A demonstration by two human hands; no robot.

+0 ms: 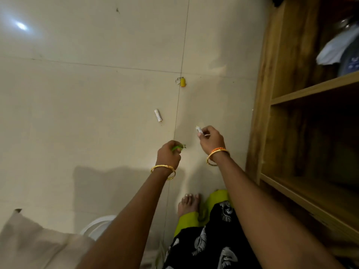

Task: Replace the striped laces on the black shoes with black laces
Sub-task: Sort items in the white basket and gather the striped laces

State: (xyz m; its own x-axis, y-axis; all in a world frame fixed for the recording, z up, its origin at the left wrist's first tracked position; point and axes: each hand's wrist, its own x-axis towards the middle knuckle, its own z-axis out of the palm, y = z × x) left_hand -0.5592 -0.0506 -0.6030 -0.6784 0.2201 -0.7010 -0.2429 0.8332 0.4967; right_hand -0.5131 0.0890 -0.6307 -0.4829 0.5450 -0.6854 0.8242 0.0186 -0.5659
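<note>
No shoes or laces are in view. My left hand [169, 155] reaches over the tiled floor [77, 94] and its curled fingers hold a small green object [177, 148] with a metal end. My right hand [210, 139] is just to the right and pinches a small white cylinder [199, 130], like a battery. Both wrists carry gold bangles.
A second white cylinder [158, 115] lies on the floor ahead, and a yellow keychain piece [181, 81] lies farther on. A wooden shelf unit [287, 98] stands along the right. My bare foot [188, 203] is below the hands. A cushion [29, 241] and a white round item [97, 226] sit bottom left.
</note>
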